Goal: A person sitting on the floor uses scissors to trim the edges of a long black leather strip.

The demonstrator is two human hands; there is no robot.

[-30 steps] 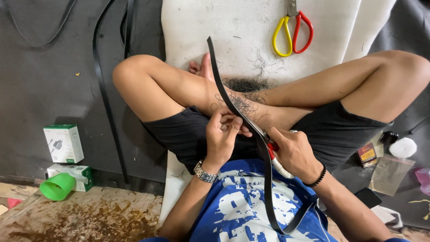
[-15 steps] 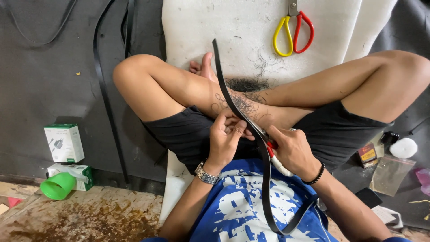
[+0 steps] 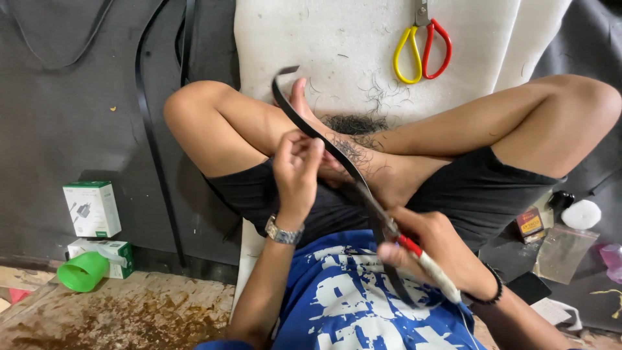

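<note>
While the person sits cross-legged at mid-frame, the left hand [image 3: 298,170] pinches a long black strap [image 3: 324,139] between its fingertips, just above the crossed shins. That strap rises to a curled tip at upper centre and runs down across the lap to the blue shirt at the bottom. Lower right of centre, the right hand [image 3: 431,249] is clenched around a tool with a red and white handle [image 3: 424,262], pressed against the strap. Yellow and red scissors [image 3: 421,48] lie on the white mat [image 3: 324,39] at the top. Over at the lower left, two white and green boxes [image 3: 92,209] and a green cup [image 3: 81,271] sit on the floor.
</note>
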